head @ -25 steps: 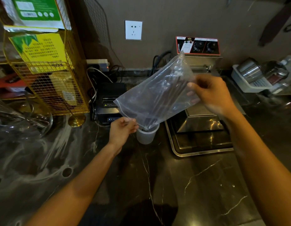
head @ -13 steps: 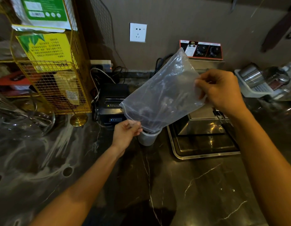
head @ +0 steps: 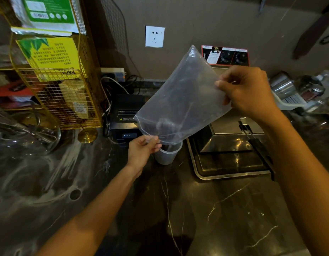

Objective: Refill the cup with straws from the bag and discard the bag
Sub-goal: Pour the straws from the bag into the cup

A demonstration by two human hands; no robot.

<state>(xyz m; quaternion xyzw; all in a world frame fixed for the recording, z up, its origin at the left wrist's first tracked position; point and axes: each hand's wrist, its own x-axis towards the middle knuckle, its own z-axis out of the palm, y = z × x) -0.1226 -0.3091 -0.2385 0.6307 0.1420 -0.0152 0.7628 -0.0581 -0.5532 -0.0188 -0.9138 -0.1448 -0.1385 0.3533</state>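
A clear plastic bag (head: 182,100) hangs tilted, its open mouth pointing down over a translucent cup (head: 166,156) on the dark marble counter. My right hand (head: 246,93) pinches the bag's upper right edge. My left hand (head: 143,150) grips the lower left corner of the mouth, right beside the cup's rim. Dark straws (head: 166,126) show through the plastic near the mouth and dip into the cup. The upper part of the bag looks hollow.
A steel fryer (head: 228,137) with a control panel stands right of the cup. A black receipt printer (head: 126,117) and cables sit behind it. A yellow wire rack (head: 67,100) and glassware (head: 25,137) crowd the left; a white basket of steel jars (head: 293,97) stands far right.
The dark straws have slid down from the middle of the bag toward its mouth and into the cup. My right hand has lifted the bag's upper end.
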